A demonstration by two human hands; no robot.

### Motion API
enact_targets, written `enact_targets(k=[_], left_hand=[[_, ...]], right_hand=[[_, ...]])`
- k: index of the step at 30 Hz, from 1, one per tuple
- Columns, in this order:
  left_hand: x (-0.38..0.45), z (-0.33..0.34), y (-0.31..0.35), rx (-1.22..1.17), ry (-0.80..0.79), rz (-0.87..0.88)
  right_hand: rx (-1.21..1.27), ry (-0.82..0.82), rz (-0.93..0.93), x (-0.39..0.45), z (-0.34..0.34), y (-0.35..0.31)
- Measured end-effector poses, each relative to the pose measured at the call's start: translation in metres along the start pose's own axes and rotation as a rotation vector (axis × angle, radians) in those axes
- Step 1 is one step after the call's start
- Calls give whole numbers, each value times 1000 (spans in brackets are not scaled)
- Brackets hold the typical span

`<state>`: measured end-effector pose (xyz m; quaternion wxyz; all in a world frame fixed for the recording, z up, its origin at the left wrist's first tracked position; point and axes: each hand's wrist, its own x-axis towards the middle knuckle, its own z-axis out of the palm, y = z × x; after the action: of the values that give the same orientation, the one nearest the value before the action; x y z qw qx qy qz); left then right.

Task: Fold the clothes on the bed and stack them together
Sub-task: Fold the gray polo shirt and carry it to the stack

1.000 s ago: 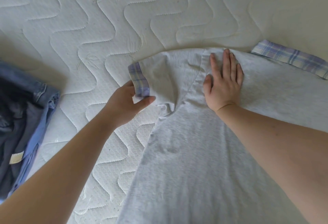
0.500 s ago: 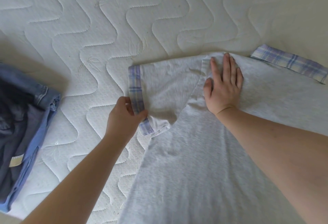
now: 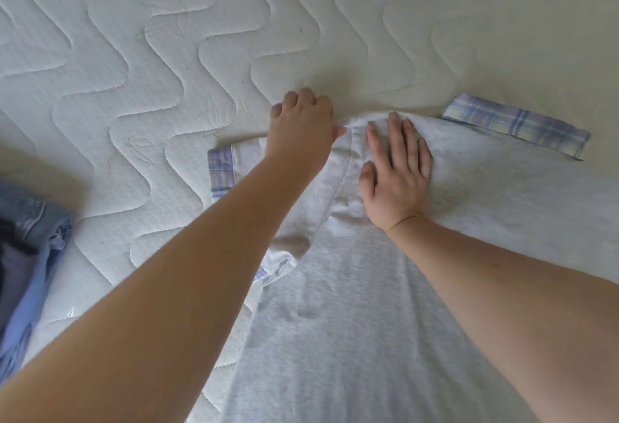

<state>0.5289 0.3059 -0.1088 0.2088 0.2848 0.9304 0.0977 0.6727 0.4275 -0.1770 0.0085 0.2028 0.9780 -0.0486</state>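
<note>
I see the grey shirt point(image 3: 368, 305) lying flat on the bed point(image 3: 167, 53), filling the centre and lower right of the frame. The right hand point(image 3: 397, 174) lies spread, palm down, on its shoulder. The left hand point(image 3: 303, 131), fingers curled, appears to pinch the top edge beside it; the grip is partly hidden. Blue clothes point(image 3: 26, 255) sit at the left edge.

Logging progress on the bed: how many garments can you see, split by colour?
Grey T-shirt with plaid cuffs: 1, spread out under both hands.
Blue and dark clothes: 1 pile at the left edge; separate pieces cannot be told apart.
Total: 1 shirt plus 1 pile.
</note>
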Motion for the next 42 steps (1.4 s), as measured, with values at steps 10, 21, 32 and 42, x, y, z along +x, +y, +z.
enact_targets(k=[10, 21, 32, 42], left_hand=[[22, -6, -5, 71, 9, 30], [-18, 21, -27, 179, 97, -65], [-8, -28, -32, 322, -52, 37], [49, -12, 26, 31, -265, 64]], right_hand=[[-15, 1, -11, 0, 3, 1], [-31, -24, 3, 0, -1, 0], [-35, -40, 2, 0, 0, -1], [4, -1, 15, 0, 1, -2]])
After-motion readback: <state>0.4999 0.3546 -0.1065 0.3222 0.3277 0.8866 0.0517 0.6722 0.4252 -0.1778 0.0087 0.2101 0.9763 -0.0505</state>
